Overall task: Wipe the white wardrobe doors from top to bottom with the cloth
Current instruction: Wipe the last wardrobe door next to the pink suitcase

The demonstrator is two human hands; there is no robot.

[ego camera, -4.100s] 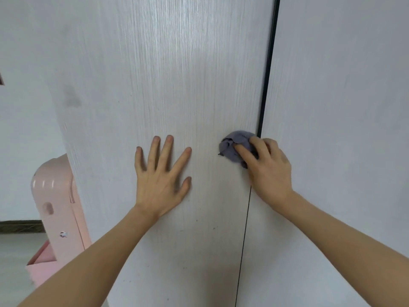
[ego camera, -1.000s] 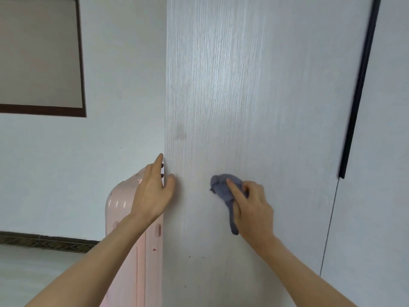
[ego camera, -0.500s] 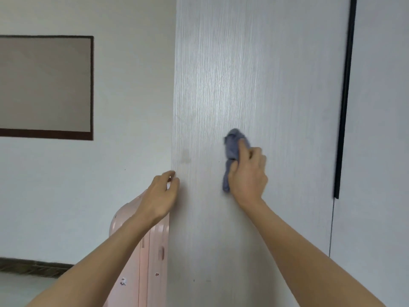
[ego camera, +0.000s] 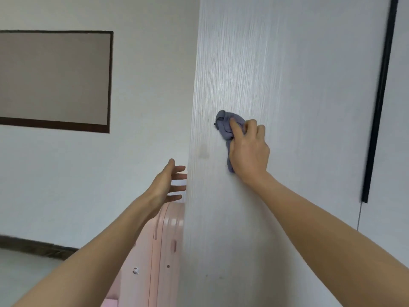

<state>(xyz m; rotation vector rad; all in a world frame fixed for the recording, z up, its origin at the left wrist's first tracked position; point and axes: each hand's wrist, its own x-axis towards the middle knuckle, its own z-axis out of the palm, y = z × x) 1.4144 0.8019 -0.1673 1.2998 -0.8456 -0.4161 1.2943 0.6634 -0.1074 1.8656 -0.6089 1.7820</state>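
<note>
Two white doors (ego camera: 287,85) meet pale wall (ego camera: 150,85)

Two white wardrobe doors (ego camera: 287,85) (ego camera: 398,129), one blue-grey cloth (ego camera: 228,127). Two hands: left hand (ego camera: 164,185), right hand (ego camera: 249,151). One pink cabinet (ego camera: 163,240), one dark-framed panel (ego camera: 53,78)

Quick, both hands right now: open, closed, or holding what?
Left hand: open, fingers spread beside the wardrobe door edge, holding nothing.
Right hand: closed on the cloth, pressing it against the door.
</note>
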